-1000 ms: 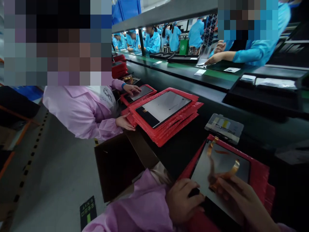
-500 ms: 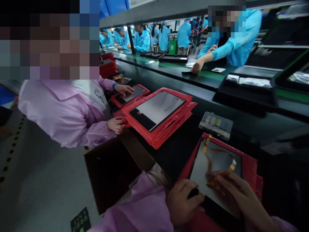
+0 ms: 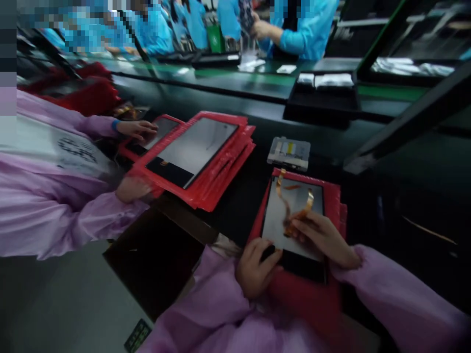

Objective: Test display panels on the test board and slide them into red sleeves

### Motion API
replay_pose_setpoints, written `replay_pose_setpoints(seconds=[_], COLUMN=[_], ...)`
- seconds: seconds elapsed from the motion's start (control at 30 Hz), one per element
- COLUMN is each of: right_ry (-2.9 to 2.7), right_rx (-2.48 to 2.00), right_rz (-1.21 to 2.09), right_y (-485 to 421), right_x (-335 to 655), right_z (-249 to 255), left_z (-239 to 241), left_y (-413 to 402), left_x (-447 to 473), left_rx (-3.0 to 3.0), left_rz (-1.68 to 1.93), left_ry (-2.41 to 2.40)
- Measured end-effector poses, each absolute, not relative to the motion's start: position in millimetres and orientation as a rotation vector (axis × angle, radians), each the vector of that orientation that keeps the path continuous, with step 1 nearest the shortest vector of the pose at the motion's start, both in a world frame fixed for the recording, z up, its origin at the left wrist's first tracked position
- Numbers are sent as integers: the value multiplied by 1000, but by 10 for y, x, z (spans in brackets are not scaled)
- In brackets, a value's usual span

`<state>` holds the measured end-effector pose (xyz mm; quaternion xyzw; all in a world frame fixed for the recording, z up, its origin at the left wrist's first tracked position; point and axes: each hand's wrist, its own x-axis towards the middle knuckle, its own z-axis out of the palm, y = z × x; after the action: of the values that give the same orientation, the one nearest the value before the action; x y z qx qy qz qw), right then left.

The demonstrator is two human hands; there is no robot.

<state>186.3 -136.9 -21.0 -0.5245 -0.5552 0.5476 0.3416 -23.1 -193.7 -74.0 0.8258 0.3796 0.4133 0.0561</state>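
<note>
My view has swung rightward and down, yet at the grey panel (image 3: pixel 273 220) little has altered, so I judge the work stands at the same point. My right hand (image 3: pixel 321 234), over the panel's middle, keeps thumb and fingers pinched on an orange ribbon strip (image 3: pixel 309 200). My left hand (image 3: pixel 254 268) stays half curled at the panel's near-left corner; I can't tell if it grips anything. Red wrap (image 3: pixel 333 197) lies beneath the panel.

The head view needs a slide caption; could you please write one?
Right hand holding an amber ribbon over a grey panel, left hand at the panel's edge.
</note>
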Motion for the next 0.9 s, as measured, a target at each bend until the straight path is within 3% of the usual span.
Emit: replay_pose_setpoints(seconds=[0.23,0.53,0.9], right_ry=[-1339,-1626,-1765], right_rx=[-1329,-1254,-1216], right_rz=[1504,1276,1220], right_y=[-1367,-1589,-1555], right_x=[1836,1706,1715], right_z=[-191,-196,-181], left_z=[-878,-987,-1022], left_y=[-1928,-1911,-1905], left_x=[-274,-267,-252], left_rx=[2570,2574,2568], left_rz=[1238,1383,1443], left_ry=[1076,1013,993])
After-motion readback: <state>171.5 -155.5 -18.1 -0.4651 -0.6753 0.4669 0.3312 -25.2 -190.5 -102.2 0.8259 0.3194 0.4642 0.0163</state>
